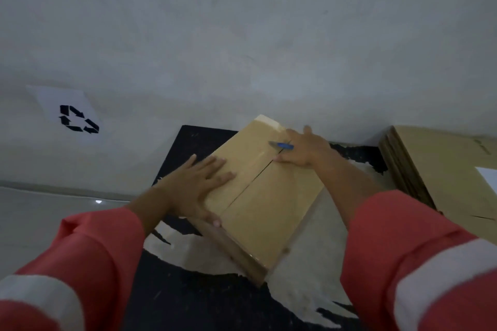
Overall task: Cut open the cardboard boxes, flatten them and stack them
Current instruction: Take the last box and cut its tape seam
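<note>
Looking down past our two red sleeves (pixel 102 244) w/ pale reflective bands, we saw a black mat (pixel 193 301) on the floor, its surface worn through in ragged pale patches. On it sat the cardboard box (pixel 269 209), closed & at full height, turned at an angle to us w/ one corner nearest. The centre seam btw its two top flaps ran away from us as a dark slit. Our left hand (pixel 199 185) lay flat on the left flap, fingers straight & spread, thumb over the near edge, pressing but gripping nothing. Further on, our right hand (pixel 304 150) sat at the far end of the seam & grasped a blue cutter (pixel 282 146), its short blade sticking out to the left over the box top. Whether the tip touched the cardboard we couldn't tell. Off to the right, by the wall, lay a stack of flattened cardboard (pixel 443 169) w/ a white label on the top sheet. Beyond, on the grey wall (pixel 242 21), left of the box, hung a white sheet w/ a black recycling symbol (pixel 76 118).
</note>
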